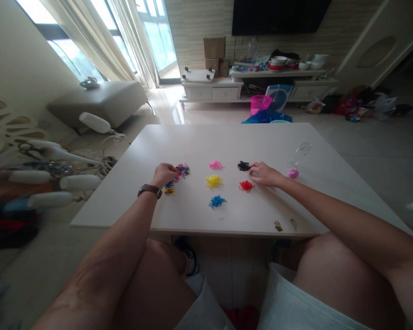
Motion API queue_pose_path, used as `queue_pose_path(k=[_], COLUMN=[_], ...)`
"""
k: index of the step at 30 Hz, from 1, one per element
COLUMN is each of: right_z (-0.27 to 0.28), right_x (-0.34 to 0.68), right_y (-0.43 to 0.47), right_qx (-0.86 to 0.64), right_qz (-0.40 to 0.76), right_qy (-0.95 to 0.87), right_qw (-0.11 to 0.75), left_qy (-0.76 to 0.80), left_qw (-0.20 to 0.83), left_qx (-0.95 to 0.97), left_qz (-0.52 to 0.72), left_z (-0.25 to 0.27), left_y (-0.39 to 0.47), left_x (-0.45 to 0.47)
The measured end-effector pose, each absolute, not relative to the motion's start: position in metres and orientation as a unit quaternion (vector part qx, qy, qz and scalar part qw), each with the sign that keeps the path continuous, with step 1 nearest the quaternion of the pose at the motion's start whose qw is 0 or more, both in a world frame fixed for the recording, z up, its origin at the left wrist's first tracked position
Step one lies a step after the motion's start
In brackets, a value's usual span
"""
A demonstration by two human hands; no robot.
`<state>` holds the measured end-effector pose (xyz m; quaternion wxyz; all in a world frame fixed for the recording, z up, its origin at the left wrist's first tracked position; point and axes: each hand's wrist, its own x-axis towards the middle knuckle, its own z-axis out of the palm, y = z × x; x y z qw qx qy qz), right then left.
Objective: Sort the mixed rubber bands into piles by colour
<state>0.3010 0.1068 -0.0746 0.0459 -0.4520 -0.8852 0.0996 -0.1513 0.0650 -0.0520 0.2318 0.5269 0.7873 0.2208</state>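
Small rubber bands lie in loose piles on the white table (189, 142). My left hand (164, 174), with a brown-strapped watch on the wrist, is at the near-left side of the mixed-colour pile (183, 170). Its fingers are pinched together at the pile's edge; what lies between them is too small to make out. My right hand (264, 175) is beside the black pile (243, 166), thumb and fingers curled towards each other at its right edge. Any band in them is hidden. Pink (216, 165), yellow (214, 182), blue (216, 201) and red (246, 185) piles lie between the hands.
A clear container (301, 153) and a pink round object (292, 173) lie at the table's right. A small yellow cartoon figure (278, 226) is near the front edge. Beyond the table stands a pink basket (260, 104); white-padded stands (95, 123) are on the left.
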Motion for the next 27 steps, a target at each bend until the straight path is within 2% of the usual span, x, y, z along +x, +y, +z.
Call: queue_pose_path(k=[4,17,27], right_z=[-0.074,-0.073,-0.076], right_x=[0.301,0.301,0.304], right_y=[0.108,0.107,0.109], right_qx=[-0.446,-0.445,-0.446], right_qz=[0.100,0.100,0.096], right_qy=[-0.888,-0.889,-0.888], right_qw=[0.043,0.043,0.054], left_qy=[0.781,0.773,0.791], left_qw=[0.203,0.208,0.237], left_qx=[0.560,0.577,0.512], left_qz=[0.188,0.159,0.237], left_z=[-0.059,-0.061,-0.040], left_y=[0.067,0.069,0.059], left_x=[-0.155,-0.155,-0.147])
